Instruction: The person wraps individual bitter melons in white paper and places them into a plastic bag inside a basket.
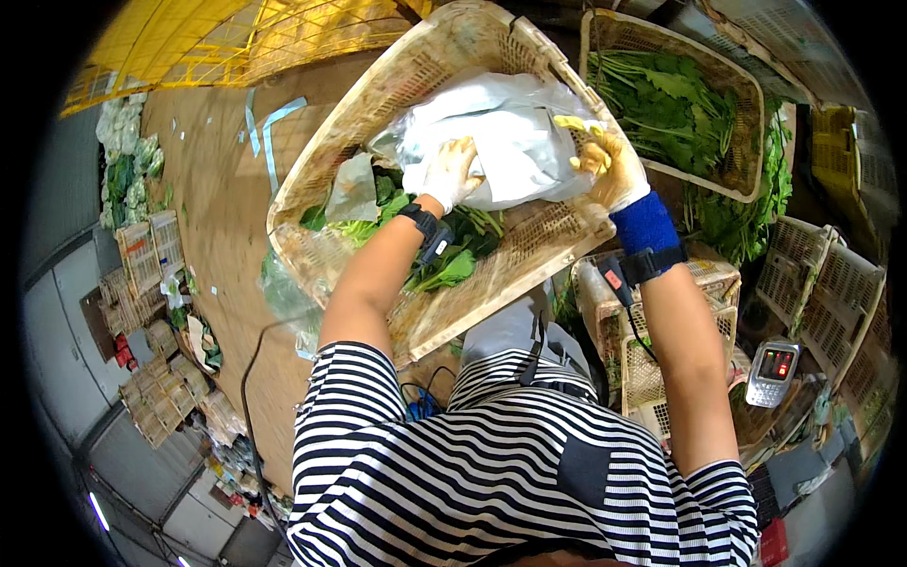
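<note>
Left fingers (pixel 460 151) loosely spread atop white bag (pixel 520 161); right fingers (pixel 594 159) curled beside it, grip unclear.

This looks like a produce warehouse or packing shed — leafy greens (pixel 666 113) fill a plastic crate (pixel 754 137), more slatted crates (pixel 156 406) pile up, bagged vegetables (pixel 121 161) line the wall (pixel 71 198) — with a digital readout (pixel 773 373) nearby.

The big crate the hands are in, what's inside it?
Inside the crate are leafy greens and white plastic, with the left hand on the plastic. Whatever lies under the plastic is covered, so I can't see it.
</note>
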Demonstrator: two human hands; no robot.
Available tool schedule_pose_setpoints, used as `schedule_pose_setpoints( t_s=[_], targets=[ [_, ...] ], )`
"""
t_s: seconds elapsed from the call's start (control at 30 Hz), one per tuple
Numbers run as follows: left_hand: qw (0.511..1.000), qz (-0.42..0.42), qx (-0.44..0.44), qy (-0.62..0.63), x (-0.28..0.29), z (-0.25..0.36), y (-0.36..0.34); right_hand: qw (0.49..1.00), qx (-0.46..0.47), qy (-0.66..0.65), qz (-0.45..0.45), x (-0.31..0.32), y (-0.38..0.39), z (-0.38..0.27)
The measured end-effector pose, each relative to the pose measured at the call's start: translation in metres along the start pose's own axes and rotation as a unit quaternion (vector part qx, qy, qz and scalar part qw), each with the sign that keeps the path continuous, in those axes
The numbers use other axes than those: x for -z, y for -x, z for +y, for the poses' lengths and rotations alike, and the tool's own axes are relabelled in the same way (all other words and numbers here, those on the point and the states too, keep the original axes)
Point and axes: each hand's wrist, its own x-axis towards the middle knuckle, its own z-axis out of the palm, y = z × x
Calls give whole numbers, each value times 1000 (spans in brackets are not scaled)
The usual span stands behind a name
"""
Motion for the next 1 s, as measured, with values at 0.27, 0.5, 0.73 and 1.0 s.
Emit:
schedule_pose_setpoints(
  t_s=[0.27, 0.5, 0.73, 1.0],
  targets=[
    [984, -178, -9, 26, -12, 54, -31, 999, -23, -33, 34, -12, 26, 7],
    [957, -268, -51, -99, -116, 93, -46, 994, 15, -57, -93, -9, 24, 15],
    [945, -186, -34, 269, -165, 77, -27, 999, 12, -11, -51, -7, 26, 20],
    [979, -100, -86, 158, -65, 55, -8, 987, 59, 144, -27, 16, 74, 18]
  ],
)
